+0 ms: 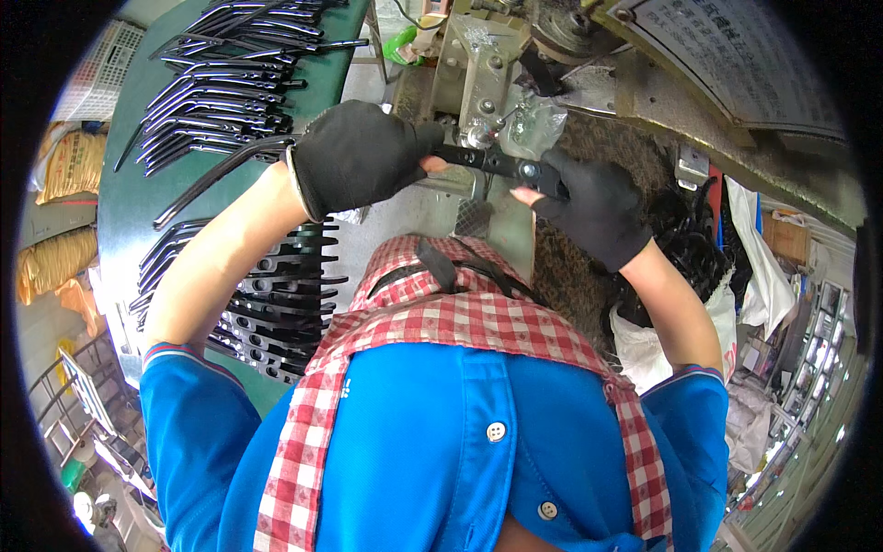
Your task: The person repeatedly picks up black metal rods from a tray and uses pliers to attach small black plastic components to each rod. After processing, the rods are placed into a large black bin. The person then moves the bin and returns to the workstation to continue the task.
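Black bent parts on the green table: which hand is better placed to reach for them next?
Left, probably: the left hand is nearer the green table and its black bent parts; the right hand holds the farther end of the black piece.

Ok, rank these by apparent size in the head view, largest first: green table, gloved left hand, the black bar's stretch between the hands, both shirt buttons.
1. Green table
2. Gloved left hand
3. Black bar
4. Upper shirt button and lower shirt button: too alike to rank
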Motion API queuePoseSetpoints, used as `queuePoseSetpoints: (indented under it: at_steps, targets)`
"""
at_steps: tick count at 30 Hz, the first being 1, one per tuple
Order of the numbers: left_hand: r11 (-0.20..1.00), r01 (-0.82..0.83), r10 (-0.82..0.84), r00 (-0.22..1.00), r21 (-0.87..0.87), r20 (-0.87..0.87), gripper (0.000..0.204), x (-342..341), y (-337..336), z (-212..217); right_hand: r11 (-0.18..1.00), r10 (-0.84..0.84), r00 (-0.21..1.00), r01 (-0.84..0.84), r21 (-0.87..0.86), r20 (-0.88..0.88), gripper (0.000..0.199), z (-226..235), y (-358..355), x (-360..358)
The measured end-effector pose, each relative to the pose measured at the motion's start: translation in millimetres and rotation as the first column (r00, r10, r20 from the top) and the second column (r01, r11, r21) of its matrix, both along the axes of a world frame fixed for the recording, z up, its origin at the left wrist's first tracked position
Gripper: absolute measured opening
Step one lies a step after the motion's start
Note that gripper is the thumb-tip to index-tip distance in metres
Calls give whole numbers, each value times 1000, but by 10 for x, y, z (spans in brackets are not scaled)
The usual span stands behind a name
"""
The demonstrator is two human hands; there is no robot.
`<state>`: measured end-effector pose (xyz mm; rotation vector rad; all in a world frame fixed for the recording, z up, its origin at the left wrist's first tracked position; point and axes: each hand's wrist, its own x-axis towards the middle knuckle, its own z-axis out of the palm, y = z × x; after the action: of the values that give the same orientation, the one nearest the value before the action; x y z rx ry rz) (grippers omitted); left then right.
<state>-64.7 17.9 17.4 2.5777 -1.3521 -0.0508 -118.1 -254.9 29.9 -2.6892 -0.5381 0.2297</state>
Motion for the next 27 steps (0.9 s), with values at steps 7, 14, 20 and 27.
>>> queuePoseSetpoints:
  at_steps: [7, 14, 20, 27]
  targets:
    - [1000, -19, 19, 1000, -25, 20, 28, 205, -85, -146, 990, 56, 976, -27, -140, 213, 38, 23, -107, 179]
    - [994, 57, -56, 998, -91, 20, 32, 538, -198, -92, 996, -78, 986, 83, -27, 145, 45, 49, -149, 365]
    - [994, 66, -64, 998, -89, 28, 26, 590, -219, -99, 992, -121, 992, 119, -44, -44, 47, 114, -128, 412]
    - [994, 106, -106, 994, -7, -4, 24, 639, -286, 4, 999, -15, 997, 13, -34, -72, 52, 14, -228, 465]
